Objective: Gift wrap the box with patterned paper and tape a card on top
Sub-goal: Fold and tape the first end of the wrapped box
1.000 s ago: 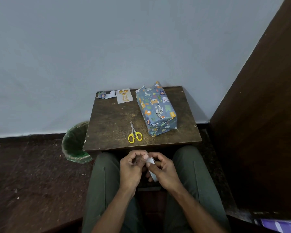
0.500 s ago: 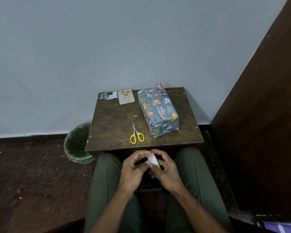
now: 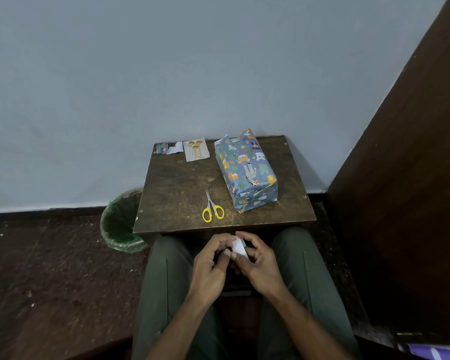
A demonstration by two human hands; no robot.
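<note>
Still picked at white tape roll (image 3: 238,247) with both hands, left hand (image 3: 210,266) and right hand (image 3: 257,263) pinching it since a second ago, 6 o'clock of table (image 3: 177,183); far end of wrapped box (image 3: 246,172) stood untaped.

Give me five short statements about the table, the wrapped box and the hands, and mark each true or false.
1. The scissors lie on the table, left of the wrapped box. True.
2. The card is taped on top of the box. False: it lies flat on the table near the wall, apart from the box.
3. Both the left hand and the right hand hold a small white object over the lap. True.
4. The box's far end is folded shut. False: paper there stands up loose.
5. The green bin stands right of the table. False: it is on the left.
</note>
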